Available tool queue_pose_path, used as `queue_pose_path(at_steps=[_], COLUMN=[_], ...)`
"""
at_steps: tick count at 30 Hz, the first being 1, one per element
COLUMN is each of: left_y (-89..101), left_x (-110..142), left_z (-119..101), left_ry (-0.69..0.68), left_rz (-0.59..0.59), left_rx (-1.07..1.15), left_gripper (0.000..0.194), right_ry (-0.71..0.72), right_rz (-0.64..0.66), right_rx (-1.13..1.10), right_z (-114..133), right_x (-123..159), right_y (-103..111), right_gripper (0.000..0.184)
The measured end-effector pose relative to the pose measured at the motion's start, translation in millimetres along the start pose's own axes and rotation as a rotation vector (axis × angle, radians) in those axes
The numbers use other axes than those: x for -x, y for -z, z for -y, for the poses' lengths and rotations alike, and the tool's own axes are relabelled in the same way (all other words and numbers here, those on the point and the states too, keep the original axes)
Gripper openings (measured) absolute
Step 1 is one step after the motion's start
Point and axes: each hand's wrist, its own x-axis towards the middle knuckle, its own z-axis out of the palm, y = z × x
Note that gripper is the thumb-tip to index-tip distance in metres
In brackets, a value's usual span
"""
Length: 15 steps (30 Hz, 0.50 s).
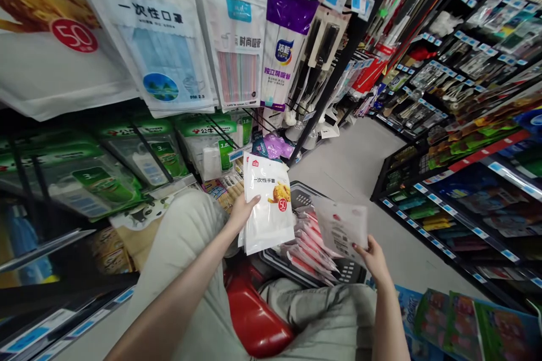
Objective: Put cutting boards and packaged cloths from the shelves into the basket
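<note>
My left hand (243,213) is closed on the left edge of a small stack of white packets of disposable gloves (269,231), with a fried chicken picture and a red "50" circle on the front one. Off to the right, my right hand (372,256) pinches the lower right edge of another pale packet (339,223), its printed back turned up. Below and between both hands, a dark grey basket (349,272) holds a row of several red-and-white packets (311,240), leaning over one another.
I sit on a red stool (256,313). On the left rack hang a mask pack (163,62), straw packs (239,76) and green socket packs (163,152). Shelves (470,225) line the aisle's right side. Colourful packs (461,321) lie at lower right. Grey floor (347,163) runs between.
</note>
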Motion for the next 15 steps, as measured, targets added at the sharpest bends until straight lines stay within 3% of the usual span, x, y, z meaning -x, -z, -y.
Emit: queue_pose_path(at_steps=[4, 9, 15], left_y=[5.2, 5.2, 5.0], left_x=[-6, -7, -8], left_z=[8, 11, 12], left_ry=[-0.01, -0.009, -0.001], left_rz=[-0.027, -0.025, -0.015], left_rx=[-0.033, -0.043, -0.011], left_gripper=[0.052, 0.052, 0.055], right_ry=[0.084, 0.095, 0.051], right_rz=[0.133, 0.231, 0.324], right_rx=[0.261, 0.424, 0.618], right_z=[-17, -35, -70], right_x=[-14, -17, -18], right_y=[-26, -61, -79], right_gripper=[0.015, 0.017, 0.019])
